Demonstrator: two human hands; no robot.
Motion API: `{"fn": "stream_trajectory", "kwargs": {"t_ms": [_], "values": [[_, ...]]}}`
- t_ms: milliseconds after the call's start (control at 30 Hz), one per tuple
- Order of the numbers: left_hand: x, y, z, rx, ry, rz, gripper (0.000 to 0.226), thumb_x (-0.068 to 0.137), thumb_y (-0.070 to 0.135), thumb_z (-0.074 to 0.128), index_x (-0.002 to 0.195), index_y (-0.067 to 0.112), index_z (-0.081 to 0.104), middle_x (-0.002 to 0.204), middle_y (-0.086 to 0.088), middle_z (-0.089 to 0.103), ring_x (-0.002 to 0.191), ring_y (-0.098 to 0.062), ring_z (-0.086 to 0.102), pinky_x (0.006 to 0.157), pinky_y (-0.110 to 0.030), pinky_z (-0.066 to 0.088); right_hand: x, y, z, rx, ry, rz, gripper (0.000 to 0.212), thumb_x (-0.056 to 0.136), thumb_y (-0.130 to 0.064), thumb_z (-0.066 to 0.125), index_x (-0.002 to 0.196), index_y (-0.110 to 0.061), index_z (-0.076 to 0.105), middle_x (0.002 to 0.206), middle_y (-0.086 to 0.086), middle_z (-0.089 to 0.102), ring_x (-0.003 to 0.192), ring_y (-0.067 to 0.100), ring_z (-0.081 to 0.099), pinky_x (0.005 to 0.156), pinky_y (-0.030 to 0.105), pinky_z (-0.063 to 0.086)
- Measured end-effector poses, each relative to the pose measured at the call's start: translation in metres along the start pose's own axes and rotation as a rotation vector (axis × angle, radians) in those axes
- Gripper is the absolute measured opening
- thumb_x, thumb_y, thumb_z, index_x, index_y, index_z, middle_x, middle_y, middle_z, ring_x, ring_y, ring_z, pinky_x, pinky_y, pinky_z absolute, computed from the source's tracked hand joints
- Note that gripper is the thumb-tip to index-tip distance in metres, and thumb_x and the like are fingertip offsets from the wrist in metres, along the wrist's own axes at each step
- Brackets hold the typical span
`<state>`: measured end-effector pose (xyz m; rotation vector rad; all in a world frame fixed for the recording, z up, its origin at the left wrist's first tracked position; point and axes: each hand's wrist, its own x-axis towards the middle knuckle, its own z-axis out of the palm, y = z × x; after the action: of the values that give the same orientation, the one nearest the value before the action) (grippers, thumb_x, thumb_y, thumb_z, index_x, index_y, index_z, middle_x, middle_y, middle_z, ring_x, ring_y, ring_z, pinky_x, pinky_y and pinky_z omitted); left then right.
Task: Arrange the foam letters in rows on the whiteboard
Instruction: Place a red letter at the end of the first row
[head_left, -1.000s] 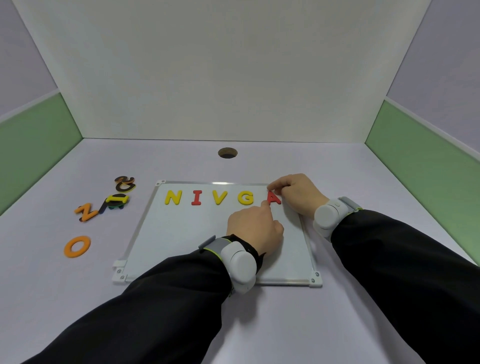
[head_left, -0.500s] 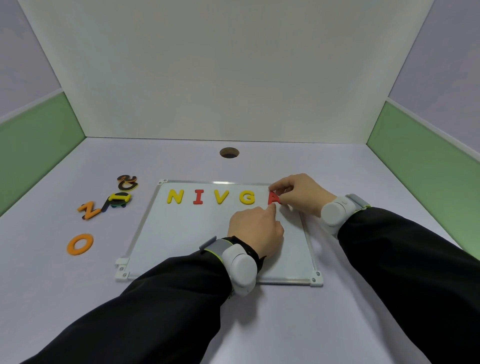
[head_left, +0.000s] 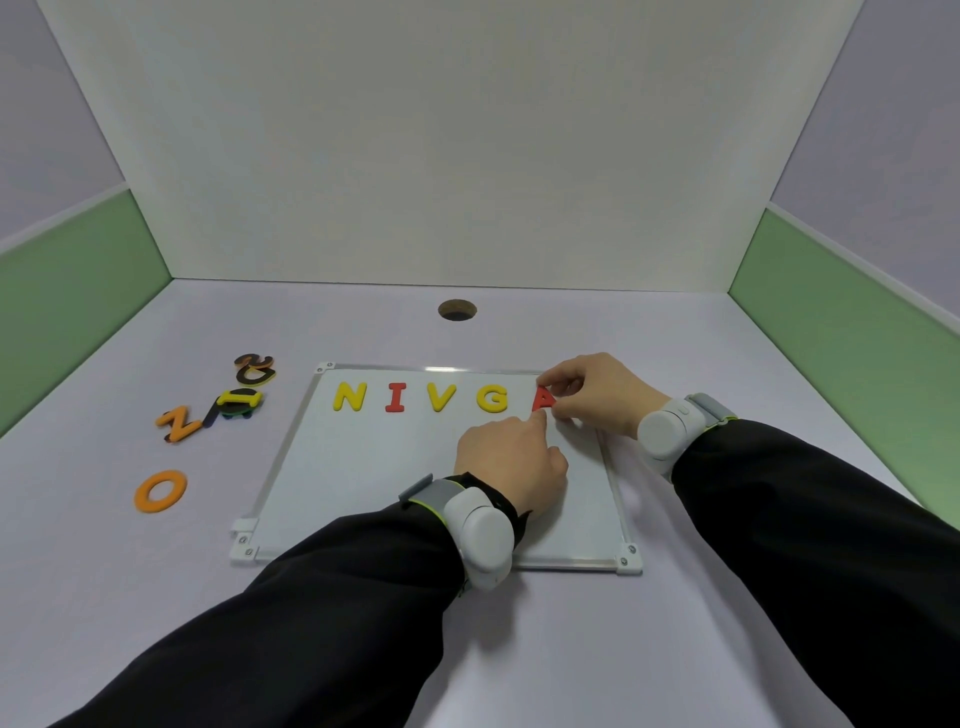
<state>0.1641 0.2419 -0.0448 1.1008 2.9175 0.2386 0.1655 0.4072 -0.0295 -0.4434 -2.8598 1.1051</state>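
In the head view, a whiteboard (head_left: 395, 483) lies flat on the pale worktop (head_left: 519, 649), its plastic corner pieces showing at the near edge. Along its far edge runs one row of foam letters: a yellow N (head_left: 350, 396), a red I (head_left: 396, 397), a yellow V (head_left: 442, 397), a yellow G (head_left: 492, 399) and, last on the right, a red A (head_left: 543, 399).

Both hands meet at the red A. The right hand (head_left: 597, 389) comes in from the right with its fingers curled, thumb and forefinger pinching the letter's top and right side. The left hand (head_left: 511, 460) rests over the middle of the board with most fingers folded under; one fingertip reaches forward and touches the lower left foot of the A. Each wrist wears a grey band with a rounded white unit, and both arms are in black sleeves.

Off the board, to its left on the worktop, lie the loose letters. An orange O (head_left: 160, 491) sits nearest, well apart from the others. Farther back an orange Z (head_left: 177, 423) lies tilted, just beside a small heap topped by a yellow I (head_left: 240, 399) over darker pieces. Behind them is a dark, orange-edged letter (head_left: 254, 366), which cannot be read.

A round hole (head_left: 457, 309) opens in the worktop beyond the board, near the white back wall.
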Motion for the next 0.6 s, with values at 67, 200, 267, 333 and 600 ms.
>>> {"fn": "stream_trajectory", "kwargs": {"t_ms": [67,200,267,333,600], "values": [[-0.0001,0.0001,0.0000,0.000,-0.002,0.000,0.040,0.098,0.037,0.033,0.131,0.017,0.044,0.098,-0.007,0.063,0.086,-0.028,0.060,0.065,-0.034,0.038,0.0010,0.0004,0.0008,0.000,-0.002,0.004,0.039,0.075,-0.002,0.068,0.111,-0.017,0.074,0.098,0.000,0.071,0.084,0.012,0.064,0.077,0.015,0.049],[-0.0002,0.0000,-0.0007,0.004,-0.008,-0.005,0.041,0.099,0.037,0.033,0.133,0.017,0.044,0.097,-0.007,0.062,0.078,-0.026,0.053,0.065,-0.034,0.037,0.0007,0.0000,0.0002,0.001,-0.001,-0.001,0.039,0.075,-0.002,0.068,0.110,-0.017,0.074,0.098,0.001,0.070,0.083,0.012,0.063,0.078,0.017,0.050],[-0.0003,0.0001,-0.0005,0.002,-0.008,-0.004,0.042,0.098,0.037,0.033,0.133,0.017,0.043,0.097,-0.006,0.063,0.078,-0.026,0.053,0.064,-0.034,0.037,-0.0001,-0.0006,0.0001,0.007,-0.004,-0.003,0.038,0.076,-0.001,0.068,0.109,-0.017,0.074,0.096,0.000,0.070,0.080,0.010,0.062,0.077,0.017,0.049],[0.0002,-0.0002,0.0001,0.001,-0.004,-0.002,0.041,0.098,0.037,0.033,0.133,0.017,0.044,0.097,-0.006,0.063,0.078,-0.026,0.055,0.064,-0.034,0.037,-0.0001,-0.0007,0.0002,0.013,-0.007,-0.001,0.038,0.075,-0.001,0.068,0.109,-0.018,0.074,0.094,-0.001,0.069,0.079,0.010,0.061,0.075,0.016,0.048],[-0.0010,-0.0038,-0.0033,-0.010,-0.010,0.040,0.034,0.098,0.035,0.034,0.122,0.016,0.047,0.085,-0.002,0.052,0.073,-0.025,0.049,0.062,-0.033,0.038,0.0012,-0.0015,-0.0012,0.115,-0.026,0.036,0.036,0.080,-0.002,0.066,0.114,-0.013,0.070,0.095,0.002,0.070,0.082,0.013,0.063,0.080,0.020,0.050]]}}
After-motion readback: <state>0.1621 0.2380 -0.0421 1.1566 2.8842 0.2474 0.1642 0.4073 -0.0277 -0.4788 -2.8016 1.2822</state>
